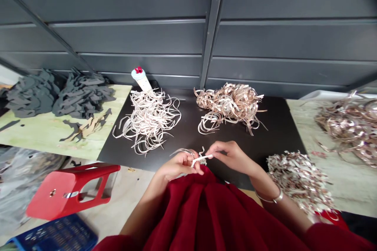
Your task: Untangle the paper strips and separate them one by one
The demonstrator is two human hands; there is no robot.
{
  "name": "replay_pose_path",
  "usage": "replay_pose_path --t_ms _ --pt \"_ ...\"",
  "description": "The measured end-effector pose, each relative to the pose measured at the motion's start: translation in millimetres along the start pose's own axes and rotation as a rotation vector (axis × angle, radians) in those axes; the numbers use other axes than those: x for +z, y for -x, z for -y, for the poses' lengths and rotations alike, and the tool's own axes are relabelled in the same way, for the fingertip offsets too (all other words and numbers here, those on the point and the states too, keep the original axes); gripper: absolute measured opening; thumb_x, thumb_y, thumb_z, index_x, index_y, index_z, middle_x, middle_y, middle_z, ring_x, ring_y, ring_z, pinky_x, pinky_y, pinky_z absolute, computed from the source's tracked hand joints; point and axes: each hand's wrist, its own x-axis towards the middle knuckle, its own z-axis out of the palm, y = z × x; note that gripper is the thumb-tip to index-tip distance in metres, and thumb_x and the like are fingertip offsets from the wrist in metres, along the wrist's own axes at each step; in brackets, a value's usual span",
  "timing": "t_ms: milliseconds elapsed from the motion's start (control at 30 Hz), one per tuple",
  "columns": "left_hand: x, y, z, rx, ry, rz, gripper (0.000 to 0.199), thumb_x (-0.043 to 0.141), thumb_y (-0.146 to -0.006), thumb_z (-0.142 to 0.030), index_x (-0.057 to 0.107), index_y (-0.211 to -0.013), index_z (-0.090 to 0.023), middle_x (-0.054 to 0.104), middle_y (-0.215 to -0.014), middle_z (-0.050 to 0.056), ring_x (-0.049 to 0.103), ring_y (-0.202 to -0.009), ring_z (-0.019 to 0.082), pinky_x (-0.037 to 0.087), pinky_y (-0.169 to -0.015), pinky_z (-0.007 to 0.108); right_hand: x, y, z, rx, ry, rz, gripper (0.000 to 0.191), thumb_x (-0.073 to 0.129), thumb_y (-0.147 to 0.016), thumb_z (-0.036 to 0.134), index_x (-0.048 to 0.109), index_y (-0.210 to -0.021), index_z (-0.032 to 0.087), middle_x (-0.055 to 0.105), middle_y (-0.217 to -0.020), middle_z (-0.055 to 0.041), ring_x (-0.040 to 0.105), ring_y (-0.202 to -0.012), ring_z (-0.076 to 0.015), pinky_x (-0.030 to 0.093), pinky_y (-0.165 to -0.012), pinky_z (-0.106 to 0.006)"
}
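While the left hand (182, 163) pinches a pale strip (201, 158), the right hand (231, 156) grips its tip, the length running sideways between them.

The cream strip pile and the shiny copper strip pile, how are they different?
The cream strip pile looks pale and dull, but the copper strip pile shines, with whitish bits mixed in. The cream strip pile is by the white container; the copper strip pile lies farther right. Both are tangled heaps of thin strips on the black work surface.
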Motion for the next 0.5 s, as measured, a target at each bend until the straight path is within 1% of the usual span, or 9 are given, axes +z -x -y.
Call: replay_pose_path --t_ms 67,133,200,300,400,500 --pt "2.5 -4 -1 0.060 0.024 -0.088 0.037 0.081 -0.062 -0.022 0.054 -0.087 -0.014 0.062 -0.069 -0.001 0.062 -0.063 0.010 0.045 -0.056 0.017 4 0 -1 0.001 0.019 0.015 0.016 0.051 -0.086 0.018 0.067 -0.082 0.018 0.071 -0.078 -0.0020 0.065 -0.072 -0.0141 0.047 -0.067 -0.023" --pt "5.1 -9 0 0.152 0.041 -0.210 0.045 0.079 -0.065 -0.024 0.051 -0.099 -0.017 0.058 -0.064 -0.006 0.056 -0.052 0.006 0.043 -0.051 0.016 6 1 -2 -0.003 0.023 0.021 0.016 0.051 -0.086 0.017 0.067 -0.083 0.019 0.071 -0.078 -0.0016 0.065 -0.072 -0.0140 0.047 -0.067 -0.023" --pt "6.3 -13 2 0.204 0.011 -0.288 0.046 0.077 -0.068 -0.028 0.049 -0.103 -0.017 0.053 -0.058 -0.009 0.053 -0.044 0.005 0.040 -0.046 0.015 6 1 -2 0.003 0.018 0.008 0.016 0.051 -0.086 0.018 0.066 -0.081 0.019 0.071 -0.079 -0.0018 0.065 -0.072 -0.0143 0.048 -0.068 -0.024" --pt "5.4 -16 4 0.201 -0.021 -0.299 0.040 0.075 -0.068 -0.031 0.050 -0.095 -0.015 0.055 -0.054 -0.007 0.056 -0.042 0.008 0.041 -0.044 0.017 3 3 -5 0.014 0.011 -0.021 0.017 0.052 -0.086 0.020 0.067 -0.078 0.019 0.072 -0.079 -0.0021 0.067 -0.074 -0.0152 0.049 -0.069 -0.024" --pt "2.8 -13 4 0.188 0.018 -0.311 0.040 0.075 -0.067 -0.033 0.050 -0.092 -0.014 0.059 -0.055 -0.004 0.057 -0.041 0.010 0.041 -0.042 0.018 -6 6 -12 0.029 0.002 -0.069 0.017 0.054 -0.085 0.021 0.067 -0.075 0.020 0.073 -0.081 -0.0027 0.068 -0.078 -0.0169 0.051 -0.072 -0.027" --pt "0.7 -6 3 0.088 -0.017 -0.296 0.039 0.074 -0.068 -0.036 0.054 -0.093 -0.013 0.060 -0.055 -0.003 0.056 -0.039 0.009 0.037 -0.040 0.018 -16 9 -25 0.068 -0.018 -0.133 0.016 0.056 -0.083 0.023 0.067 -0.071 0.019 0.073 -0.080 -0.0035 0.069 -0.081 -0.0188 0.053 -0.073 -0.029"
